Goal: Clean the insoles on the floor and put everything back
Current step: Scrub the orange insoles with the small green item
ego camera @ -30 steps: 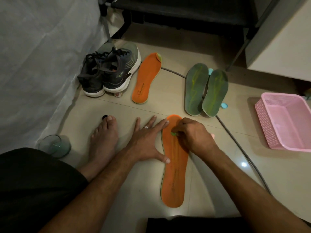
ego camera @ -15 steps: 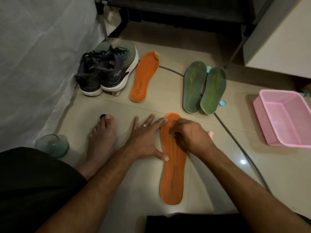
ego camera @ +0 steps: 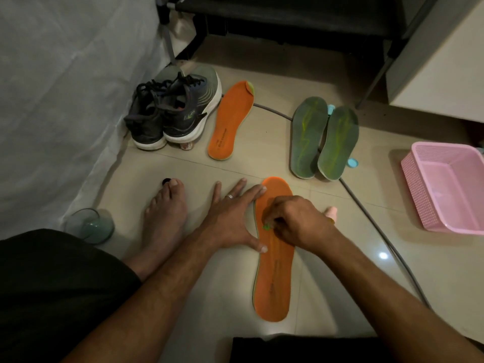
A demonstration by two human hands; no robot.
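An orange insole (ego camera: pixel 275 281) lies lengthwise on the tiled floor in front of me. My left hand (ego camera: pixel 230 216) is spread flat, with its index finger and thumb pressing the insole's left edge. My right hand (ego camera: pixel 296 224) sits curled over the insole's upper half and grips a small green brush (ego camera: pixel 266 227), mostly hidden; a pale handle end (ego camera: pixel 330 213) sticks out on its right side. A second orange insole (ego camera: pixel 230 121) lies further away beside a pair of grey sneakers (ego camera: pixel 172 113). Two green insoles (ego camera: pixel 323 138) overlap to the right.
A pink plastic basket (ego camera: pixel 419 189) stands at the right. A grey cable (ego camera: pixel 372 224) runs across the floor behind the insoles. A glass cup (ego camera: pixel 90 226) sits at the left by my bare foot (ego camera: pixel 165 218). White fabric covers the left; dark furniture is behind.
My right hand has slid slightly down the insole toward me with the brush. The left hand has stayed pressed in place.
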